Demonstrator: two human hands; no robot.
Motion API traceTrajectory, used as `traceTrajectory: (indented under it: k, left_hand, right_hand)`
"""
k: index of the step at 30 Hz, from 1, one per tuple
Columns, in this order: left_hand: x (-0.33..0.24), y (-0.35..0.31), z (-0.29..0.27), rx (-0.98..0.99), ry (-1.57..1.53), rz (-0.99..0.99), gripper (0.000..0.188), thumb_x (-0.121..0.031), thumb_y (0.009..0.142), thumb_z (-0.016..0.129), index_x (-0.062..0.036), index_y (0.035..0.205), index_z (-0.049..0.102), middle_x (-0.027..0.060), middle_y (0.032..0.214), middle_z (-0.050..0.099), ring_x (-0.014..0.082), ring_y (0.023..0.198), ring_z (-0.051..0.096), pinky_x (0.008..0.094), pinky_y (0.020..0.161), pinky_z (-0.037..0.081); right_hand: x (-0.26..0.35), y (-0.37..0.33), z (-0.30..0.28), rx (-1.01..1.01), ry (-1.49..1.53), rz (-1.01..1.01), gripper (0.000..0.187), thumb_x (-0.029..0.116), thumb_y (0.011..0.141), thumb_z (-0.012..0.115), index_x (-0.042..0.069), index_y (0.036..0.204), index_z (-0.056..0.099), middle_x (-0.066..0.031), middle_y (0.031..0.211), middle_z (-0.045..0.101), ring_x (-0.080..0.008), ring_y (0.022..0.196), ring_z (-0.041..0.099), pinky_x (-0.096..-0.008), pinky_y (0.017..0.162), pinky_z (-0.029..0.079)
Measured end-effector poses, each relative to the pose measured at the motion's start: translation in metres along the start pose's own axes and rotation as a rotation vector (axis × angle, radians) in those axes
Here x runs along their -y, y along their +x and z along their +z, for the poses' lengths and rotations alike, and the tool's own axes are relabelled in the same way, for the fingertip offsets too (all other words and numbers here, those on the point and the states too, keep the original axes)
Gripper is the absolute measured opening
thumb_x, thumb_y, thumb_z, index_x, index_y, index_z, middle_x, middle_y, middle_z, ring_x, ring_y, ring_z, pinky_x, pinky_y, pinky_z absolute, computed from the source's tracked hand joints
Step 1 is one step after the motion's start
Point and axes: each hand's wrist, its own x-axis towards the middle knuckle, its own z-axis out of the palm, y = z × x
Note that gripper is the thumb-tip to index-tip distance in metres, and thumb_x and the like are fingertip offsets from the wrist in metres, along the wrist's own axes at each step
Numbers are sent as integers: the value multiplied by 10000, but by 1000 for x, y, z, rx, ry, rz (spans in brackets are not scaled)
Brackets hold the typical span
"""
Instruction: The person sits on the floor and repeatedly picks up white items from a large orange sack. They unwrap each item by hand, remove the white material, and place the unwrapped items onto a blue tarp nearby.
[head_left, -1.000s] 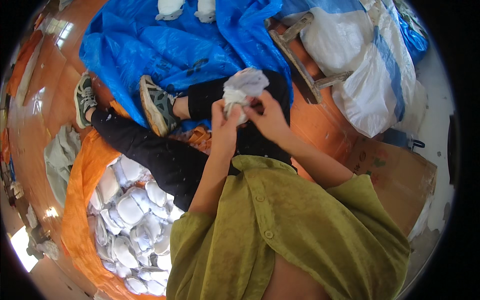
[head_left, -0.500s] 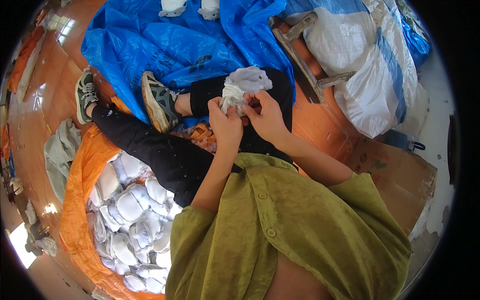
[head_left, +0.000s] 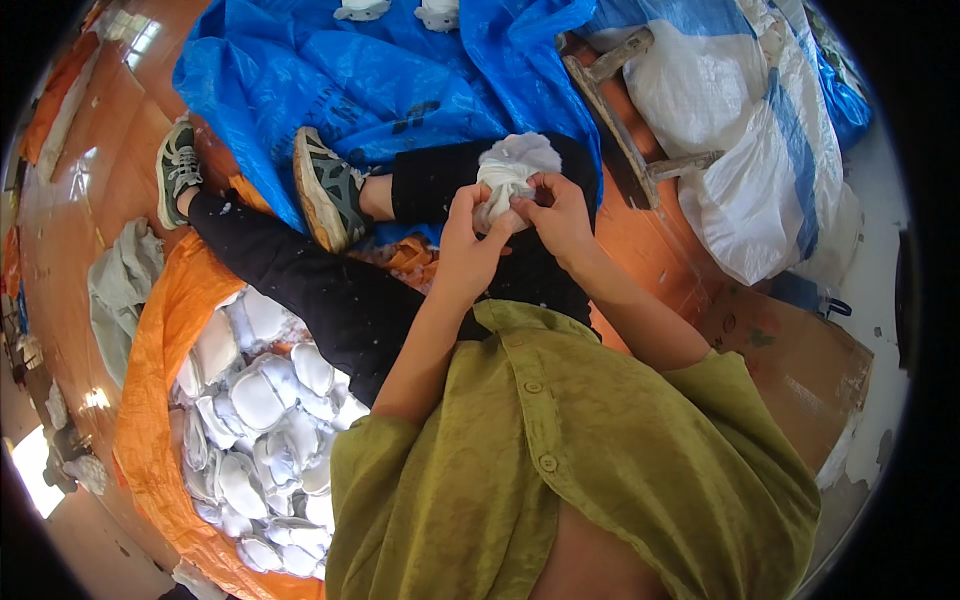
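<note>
Over my bent right leg I hold a soft white plush piece point(head_left: 522, 152), shaped like a small slipper, with a fluffy grey-white top and a crumpled, twisted lower part. My left hand point(head_left: 476, 238) pinches its lower left side between thumb and fingers. On its right side the fingers and thumb of my right hand point(head_left: 562, 220) are closed on the fabric. Two similar white plush pieces point(head_left: 437, 14) rest on the blue plastic sheet point(head_left: 310, 85) at the far side. To my left, an orange sack point(head_left: 150, 410) lies open, full of white padded pieces point(head_left: 258, 398).
A worn wooden stool point(head_left: 622, 145) lies on its side at the far right. Beyond it are bulging white-and-blue woven sacks point(head_left: 745, 205). A cardboard box point(head_left: 790, 365) stands by my right elbow. Grey-green cloth point(head_left: 122, 290) lies on the wooden floor left of my outstretched leg.
Both hands have moved slightly right with the plush piece. Its grey top has turned, so the small dark spots on it no longer show. The right hand's grip has shifted up along it.
</note>
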Motion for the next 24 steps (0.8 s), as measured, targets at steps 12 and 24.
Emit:
traceTrajectory:
  k: [12, 24]
  left_hand:
    - [9, 8, 7, -326, -119, 114, 193, -108, 844, 643, 5, 851, 487, 36, 794, 512, 101, 711, 564, 228, 531, 547]
    - [27, 30, -10, -488, 323, 258, 139, -82, 766, 612, -11, 799, 498, 50, 748, 443, 150, 662, 475, 279, 572, 419]
  right_hand:
    - [13, -5, 17, -4, -124, -206, 179, 15, 748, 678, 10, 885, 563, -37, 727, 559, -122, 668, 547, -271, 590, 444]
    - [18, -24, 30, -21, -193, -115, 198, 36, 777, 680, 9, 932, 560, -50, 795, 589, -134, 716, 569, -270, 628, 469]
